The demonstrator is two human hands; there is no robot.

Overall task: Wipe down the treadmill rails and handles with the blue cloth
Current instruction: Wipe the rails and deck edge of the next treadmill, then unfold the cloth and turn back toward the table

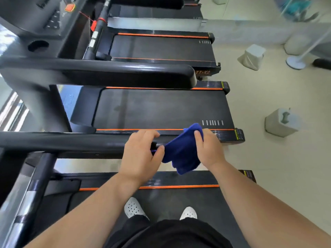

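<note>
A blue cloth (180, 154) is draped over the end of the near black handrail (71, 142), which runs in from the left. My left hand (141, 154) pinches the cloth's left edge between thumb and fingers right at the rail's end. My right hand (207, 149) grips the cloth's right side, with its fingers curled over the top. A second black handrail (116, 72) of the same treadmill lies further away. The rail's tip is hidden under the cloth.
I stand on a treadmill belt (161, 199) with orange stripes; my white shoes (133, 207) show below. More treadmills (161, 108) lie side by side beyond. A console (41, 20) is at upper left. Pale blocks (282, 122) and a stand base (295, 62) sit on the floor at right.
</note>
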